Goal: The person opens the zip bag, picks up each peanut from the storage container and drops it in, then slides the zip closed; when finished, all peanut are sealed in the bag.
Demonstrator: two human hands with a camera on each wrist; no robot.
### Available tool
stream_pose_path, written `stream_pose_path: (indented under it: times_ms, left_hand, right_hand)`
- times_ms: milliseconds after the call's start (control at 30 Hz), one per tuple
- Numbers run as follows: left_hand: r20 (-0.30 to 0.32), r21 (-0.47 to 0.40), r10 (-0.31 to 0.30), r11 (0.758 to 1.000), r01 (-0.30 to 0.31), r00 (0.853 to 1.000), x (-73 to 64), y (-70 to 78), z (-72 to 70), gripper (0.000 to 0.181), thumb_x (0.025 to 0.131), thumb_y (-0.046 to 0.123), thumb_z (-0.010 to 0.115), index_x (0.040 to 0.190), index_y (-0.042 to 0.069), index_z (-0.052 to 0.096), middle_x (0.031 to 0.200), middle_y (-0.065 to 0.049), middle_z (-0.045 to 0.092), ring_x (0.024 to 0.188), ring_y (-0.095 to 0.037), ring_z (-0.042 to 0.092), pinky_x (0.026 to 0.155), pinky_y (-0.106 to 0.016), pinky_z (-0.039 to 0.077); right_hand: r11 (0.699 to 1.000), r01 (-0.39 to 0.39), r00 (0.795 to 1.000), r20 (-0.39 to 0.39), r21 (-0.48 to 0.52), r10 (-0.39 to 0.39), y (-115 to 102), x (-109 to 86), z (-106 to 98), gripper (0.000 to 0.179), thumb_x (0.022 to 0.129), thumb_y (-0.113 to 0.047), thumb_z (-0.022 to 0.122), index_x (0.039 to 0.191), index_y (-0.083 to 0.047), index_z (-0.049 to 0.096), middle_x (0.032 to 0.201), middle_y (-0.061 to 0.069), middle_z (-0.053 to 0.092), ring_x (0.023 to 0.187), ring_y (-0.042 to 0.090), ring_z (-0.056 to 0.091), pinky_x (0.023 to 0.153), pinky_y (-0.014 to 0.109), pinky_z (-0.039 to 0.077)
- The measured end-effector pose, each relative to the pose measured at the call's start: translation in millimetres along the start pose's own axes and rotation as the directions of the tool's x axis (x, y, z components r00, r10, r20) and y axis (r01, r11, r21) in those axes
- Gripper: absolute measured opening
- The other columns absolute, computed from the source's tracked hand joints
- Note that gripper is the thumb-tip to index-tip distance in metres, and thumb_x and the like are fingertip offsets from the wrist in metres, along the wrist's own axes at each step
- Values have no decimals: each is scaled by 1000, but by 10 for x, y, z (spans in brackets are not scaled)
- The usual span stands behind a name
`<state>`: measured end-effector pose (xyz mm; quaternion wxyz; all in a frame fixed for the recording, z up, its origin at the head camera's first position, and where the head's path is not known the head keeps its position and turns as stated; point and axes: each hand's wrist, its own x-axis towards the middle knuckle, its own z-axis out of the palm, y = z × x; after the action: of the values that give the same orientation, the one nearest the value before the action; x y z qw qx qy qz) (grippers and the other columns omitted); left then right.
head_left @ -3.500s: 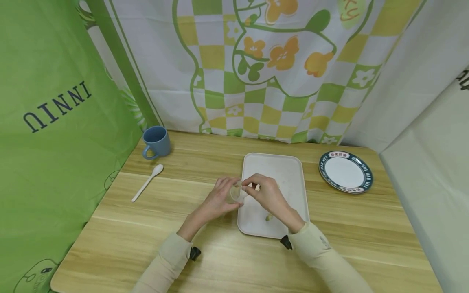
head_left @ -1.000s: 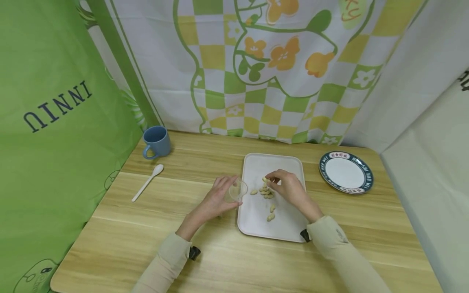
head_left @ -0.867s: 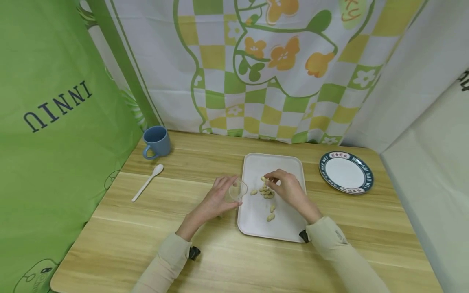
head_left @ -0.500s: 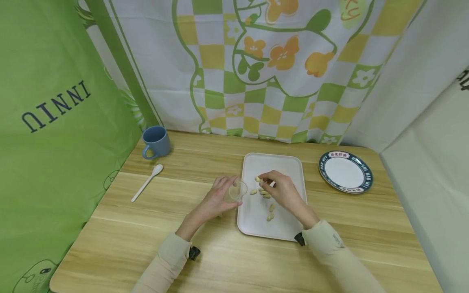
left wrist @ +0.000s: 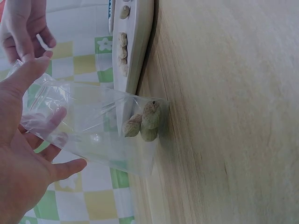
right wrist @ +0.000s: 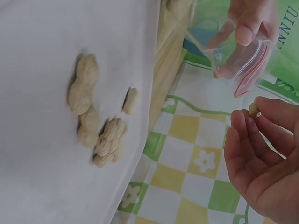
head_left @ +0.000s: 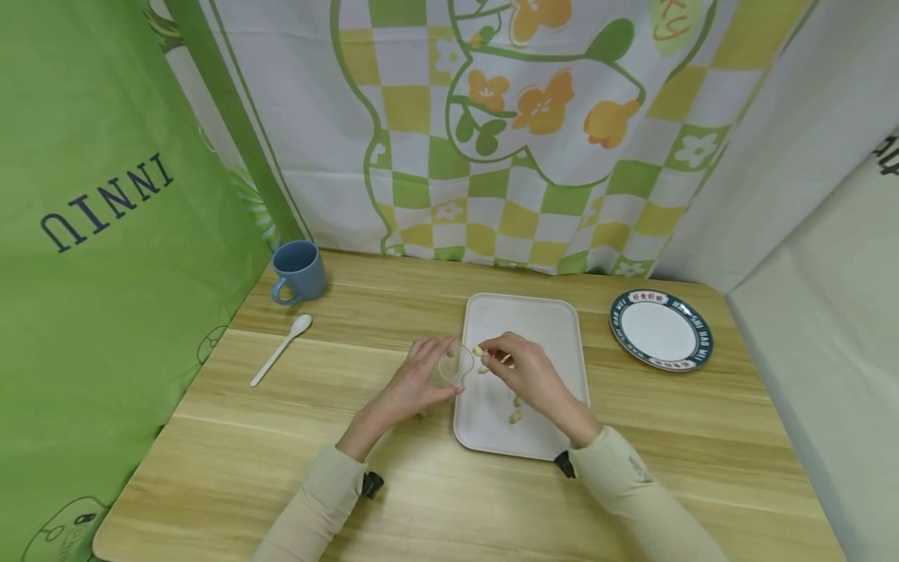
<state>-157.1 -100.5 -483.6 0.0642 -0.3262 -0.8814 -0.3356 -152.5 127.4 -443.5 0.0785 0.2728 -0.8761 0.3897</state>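
Observation:
My left hand (head_left: 417,378) holds a clear zip-lock bag (left wrist: 96,119) by its mouth, thumb on one side and fingers on the other. A red strip runs along the bag's opening in the right wrist view. A few unshelled peanuts (left wrist: 150,120) lie in the bottom of the bag. Between thumb and fingertips, my right hand (head_left: 525,373) pinches one peanut (right wrist: 254,110) just to the right of the bag's mouth, apart from it. Other peanuts (right wrist: 84,86) lie on the white tray (head_left: 521,314) below; the right hand hides some of them in the head view.
At the back left stands a blue mug (head_left: 300,270), with a white spoon (head_left: 281,351) in front of it. A plate (head_left: 660,331) with a dark patterned rim sits to the right of the tray. Curtains (head_left: 492,211) hang behind and beside the wooden table (head_left: 393,300).
My right hand went from the bag's mouth to the peanuts on the tray, took one, and has moved back leftward with it to the bag. The left hand holds nearly still.

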Motion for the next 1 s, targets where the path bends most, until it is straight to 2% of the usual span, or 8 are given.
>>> stream_pose_path:
  times_ms: [133, 367, 567, 800, 1000]
  left_hand:
    - [4, -10, -6, 1000, 6, 1000, -4, -3, -4, 81, 77, 22, 82, 142, 0, 39, 117, -11, 54, 121, -32, 42, 101, -45, 43]
    - [-3, -29, -7, 1000, 6, 1000, -11, -21, 10, 80, 77, 20, 82, 142, 0, 39, 120, -11, 53, 120, -31, 41, 99, -46, 45]
    - [9, -22, -13, 1000, 13, 1000, -10, -17, 15, 81, 77, 22, 81, 142, -1, 38, 121, -11, 52, 121, -31, 41, 97, -45, 46]
    - [14, -25, -22, 999, 22, 1000, -5, -4, 18, 80, 78, 23, 81, 143, 0, 38, 124, -15, 52, 123, -32, 40, 98, -46, 46]
    - [29, -25, -24, 999, 24, 999, -3, -14, 25, 81, 79, 24, 80, 144, 2, 37, 122, -8, 52, 123, -30, 40, 101, -44, 44]
  right_hand:
    - [999, 36, 999, 6, 1, -36, -86, 29, 24, 20, 87, -6, 70, 107, -2, 69, 91, 3, 66, 78, 13, 63, 69, 25, 55]
    - [997, 71, 997, 10, -34, -70, -165, 52, 41, 20, 87, -7, 70, 107, -4, 70, 92, 2, 66, 81, 13, 63, 69, 35, 56]
    - [987, 107, 994, 14, -123, -106, -185, 55, 73, 18, 87, -8, 71, 105, -5, 71, 92, 1, 65, 79, 13, 62, 66, 25, 53]
    - [980, 131, 991, 15, -148, -130, -200, 65, 109, 17, 84, -5, 73, 101, -4, 72, 92, 2, 65, 76, 16, 63, 63, 23, 53]
    - [974, 132, 991, 50, -183, -125, -210, 78, 156, 17, 83, -4, 74, 100, -4, 72, 89, 2, 65, 75, 17, 63, 61, 21, 53]
